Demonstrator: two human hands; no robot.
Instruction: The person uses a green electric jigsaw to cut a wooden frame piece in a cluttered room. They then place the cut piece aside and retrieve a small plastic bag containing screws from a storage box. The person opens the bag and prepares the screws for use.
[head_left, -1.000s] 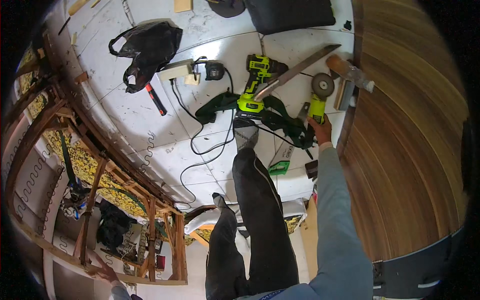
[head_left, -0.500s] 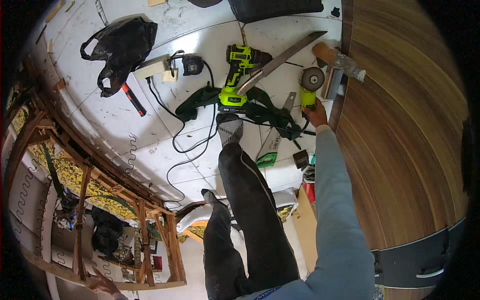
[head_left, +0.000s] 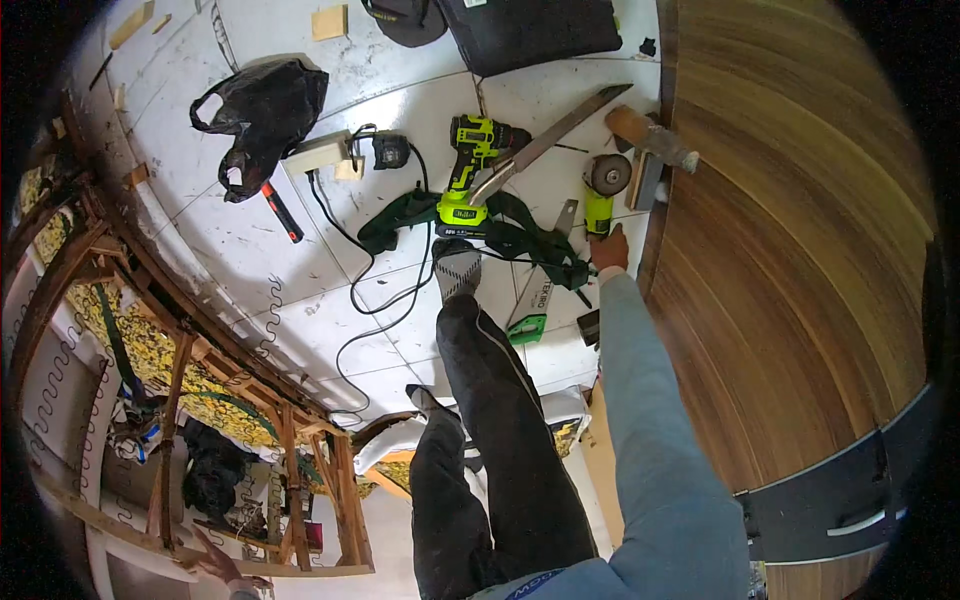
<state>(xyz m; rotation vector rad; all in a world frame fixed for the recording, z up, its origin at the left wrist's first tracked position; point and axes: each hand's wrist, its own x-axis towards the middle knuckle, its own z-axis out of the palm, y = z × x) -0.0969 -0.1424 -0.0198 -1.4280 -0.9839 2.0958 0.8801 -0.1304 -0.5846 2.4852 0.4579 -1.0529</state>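
A lime-green angle grinder (head_left: 598, 212) with a dark disc lies on the tiled floor at the right. My right hand (head_left: 610, 252) is closed around its rear end, the arm stretched out. At the lower left, my left hand (head_left: 215, 560) has its fingers extended along the bottom rail of a wooden furniture frame (head_left: 320, 572), seemingly resting on it. Left of the grinder sit a green-and-black cordless drill (head_left: 463, 180) and a long machete-like blade (head_left: 560, 135) lying across it. A handsaw (head_left: 535, 295) with a green handle is just below the grinder.
A black plastic bag (head_left: 275, 115), a red-and-black tool (head_left: 283, 212) and a power strip (head_left: 318, 155) with trailing black cord (head_left: 357, 300) lie to the left. Dark green cloth (head_left: 400, 218) spreads under the drill. A wood-grain cabinet (head_left: 790, 260) borders the right side.
The whole view has shifted, so the floor items sit slightly lower and farther left. My right hand stays on the grinder's rear, with more of the grinder's body showing.
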